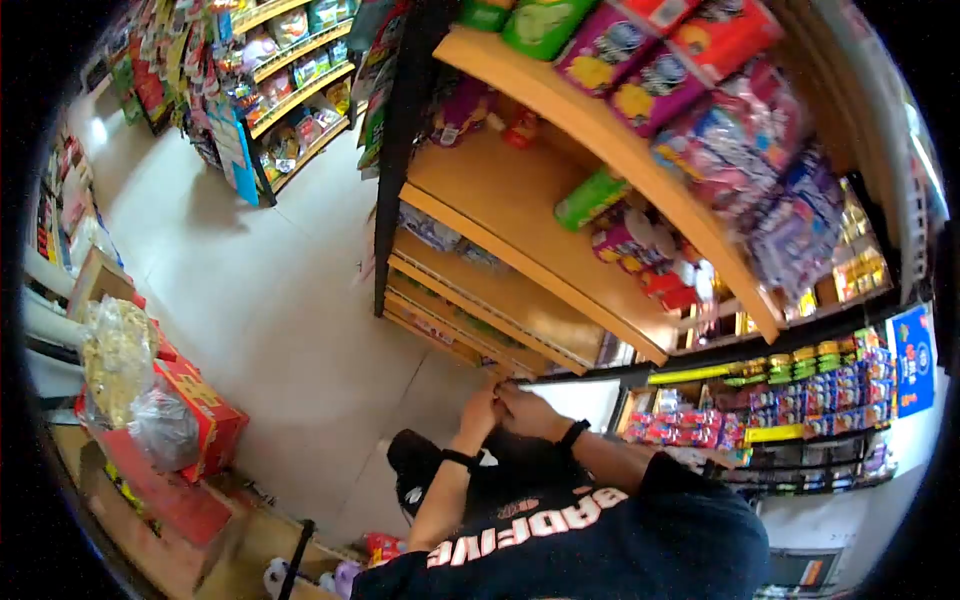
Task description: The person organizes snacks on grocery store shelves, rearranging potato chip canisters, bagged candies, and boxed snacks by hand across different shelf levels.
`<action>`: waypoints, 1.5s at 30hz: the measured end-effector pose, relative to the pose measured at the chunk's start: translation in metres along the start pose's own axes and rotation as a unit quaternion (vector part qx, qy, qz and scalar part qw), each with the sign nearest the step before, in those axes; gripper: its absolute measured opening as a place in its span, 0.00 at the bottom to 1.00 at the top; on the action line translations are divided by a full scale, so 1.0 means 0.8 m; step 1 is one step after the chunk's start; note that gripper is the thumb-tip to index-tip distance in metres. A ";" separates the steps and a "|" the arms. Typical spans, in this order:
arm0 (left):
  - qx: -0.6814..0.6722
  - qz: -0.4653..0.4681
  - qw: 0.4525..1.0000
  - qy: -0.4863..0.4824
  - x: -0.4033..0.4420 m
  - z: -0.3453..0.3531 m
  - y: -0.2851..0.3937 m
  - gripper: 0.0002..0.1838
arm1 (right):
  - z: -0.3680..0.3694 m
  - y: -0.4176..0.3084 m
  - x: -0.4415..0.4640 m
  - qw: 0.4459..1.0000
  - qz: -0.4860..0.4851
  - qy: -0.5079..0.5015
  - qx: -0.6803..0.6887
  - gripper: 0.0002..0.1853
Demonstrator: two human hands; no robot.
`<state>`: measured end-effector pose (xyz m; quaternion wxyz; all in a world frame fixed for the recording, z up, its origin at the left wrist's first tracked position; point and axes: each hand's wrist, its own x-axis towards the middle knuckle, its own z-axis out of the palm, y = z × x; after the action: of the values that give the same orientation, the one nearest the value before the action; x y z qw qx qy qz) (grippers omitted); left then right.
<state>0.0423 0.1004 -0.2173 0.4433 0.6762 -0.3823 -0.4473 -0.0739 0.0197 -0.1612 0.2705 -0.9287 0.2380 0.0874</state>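
Note:
My left hand [480, 412] and my right hand [528, 412] meet in front of my body, pressed against each other with the fingers curled in. Whatever lies between them, if anything, is hidden. Black bands circle both wrists. Just beyond the hands stands a wooden shelf unit [520, 225]. On its middle board, a green canister [590, 198] leans near purple canisters [632, 240] and some red packs. Neither hand touches these goods.
Purple snack canisters [655, 90] and plastic-wrapped packs [735, 140] fill the upper shelf. Small hanging packets [830, 395] line a rack at right. A red carton [205, 410] with bagged goods stands at left. Another stocked shelf [300, 90] is farther back across the tiled floor [270, 290].

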 end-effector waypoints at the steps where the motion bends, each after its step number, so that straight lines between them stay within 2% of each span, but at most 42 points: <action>1: 0.008 -0.007 1.000 -0.011 -0.004 -0.007 0.010 0.21 | -0.025 -0.025 -0.004 0.999 0.015 0.017 0.041 0.22; 3: 0.051 0.061 0.995 0.057 -0.008 -0.019 0.006 0.21 | -0.048 -0.050 -0.003 0.994 -0.031 0.072 0.080 0.19; 5: -0.049 0.015 0.999 -0.014 -0.010 -0.050 0.038 0.21 | -0.086 -0.084 -0.008 0.992 -0.024 0.101 0.078 0.21; 6: -0.039 0.014 0.999 -0.023 -0.011 -0.068 0.071 0.21 | -0.084 -0.080 -0.008 0.987 -0.043 0.145 0.060 0.20; 8: 0.078 0.068 0.993 0.061 -0.031 -0.101 0.145 0.21 | -0.105 -0.090 -0.016 0.983 -0.047 0.164 0.064 0.19; 13: 0.063 0.199 0.977 0.047 -0.015 -0.106 0.198 0.22 | -0.174 -0.117 -0.042 0.961 0.000 0.257 0.104 0.20; 15: 0.068 0.238 0.968 0.044 -0.015 -0.101 0.228 0.21 | -0.200 -0.121 -0.059 0.933 -0.077 0.352 0.014 0.19; 16: 0.037 0.257 0.966 0.011 -0.011 -0.102 0.245 0.19 | -0.220 -0.126 -0.070 0.916 -0.094 0.387 0.042 0.17; 17: 0.006 0.274 0.961 -0.019 -0.009 -0.102 0.267 0.17 | -0.232 -0.122 -0.080 0.913 -0.088 0.395 0.046 0.17; 19: -0.007 0.287 0.958 -0.009 -0.021 -0.108 0.338 0.15 | -0.261 -0.096 -0.100 0.865 -0.063 0.497 0.027 0.15; 21: -0.022 0.292 0.956 0.010 -0.029 -0.110 0.396 0.14 | -0.303 -0.083 -0.118 0.808 -0.035 0.585 0.050 0.18; 23: 0.040 0.406 0.912 0.032 -0.021 -0.104 0.437 0.15 | -0.335 -0.071 -0.127 0.744 0.011 0.668 0.015 0.21; 24: 0.042 0.410 0.910 0.034 -0.004 -0.091 0.452 0.15 | -0.350 -0.065 -0.130 0.733 0.032 0.679 -0.019 0.26; 26: 0.139 0.550 0.807 0.167 0.030 -0.070 0.473 0.19 | -0.364 -0.049 -0.113 0.725 0.049 0.683 -0.074 0.28; 27: 0.139 0.553 0.804 0.168 0.041 -0.054 0.475 0.19 | -0.367 -0.041 -0.106 0.720 0.077 0.678 -0.127 0.30; 28: 0.180 0.499 0.821 0.209 0.051 -0.036 0.475 0.20 | -0.371 -0.033 -0.098 0.743 0.072 0.657 -0.106 0.34; 29: 0.218 0.446 0.831 0.250 0.064 -0.022 0.477 0.21 | -0.370 -0.031 -0.092 0.740 0.067 0.660 -0.111 0.34; 31: 0.213 0.442 0.831 0.264 0.079 0.000 0.469 0.22 | -0.368 -0.028 -0.086 0.760 0.138 0.633 -0.055 0.33; 33: 0.212 0.424 0.835 0.279 0.085 0.005 0.480 0.22 | -0.379 -0.019 -0.083 0.761 0.129 0.634 -0.049 0.34; 35: 0.211 0.389 0.863 0.242 0.079 0.004 0.479 0.23 | -0.373 -0.023 -0.085 0.722 0.067 0.688 -0.033 0.33; 36: 0.116 0.397 0.881 0.229 0.068 0.003 0.490 0.21 | -0.375 -0.039 -0.092 0.735 0.094 0.667 0.084 0.32; 37: 0.117 0.390 0.882 0.235 0.058 0.002 0.491 0.21 | -0.370 -0.042 -0.094 0.740 0.090 0.661 0.086 0.32; 39: 0.050 0.543 0.814 0.200 0.041 0.003 0.492 0.18 | -0.363 -0.038 -0.108 0.621 -0.070 0.728 0.280 0.30; 40: 0.047 0.532 0.819 0.209 0.029 0.005 0.488 0.18 | -0.354 -0.032 -0.122 0.619 -0.076 0.727 0.288 0.30; 42: 0.062 0.574 0.808 0.116 -0.004 0.010 0.477 0.15 | -0.335 -0.036 -0.149 0.615 -0.054 0.719 0.321 0.30; 43: 0.058 0.548 0.824 0.130 -0.020 0.012 0.472 0.15 | -0.329 -0.045 -0.166 0.599 -0.036 0.702 0.383 0.31; 45: 0.097 0.665 0.737 0.078 -0.048 0.011 0.464 0.11 | -0.302 -0.054 -0.193 0.578 -0.011 0.673 0.462 0.31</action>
<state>-0.0226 0.0160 0.1406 0.5884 0.3221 -0.7396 0.0549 -0.1793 -0.0189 0.1063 0.4264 -0.4728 0.3500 -0.6871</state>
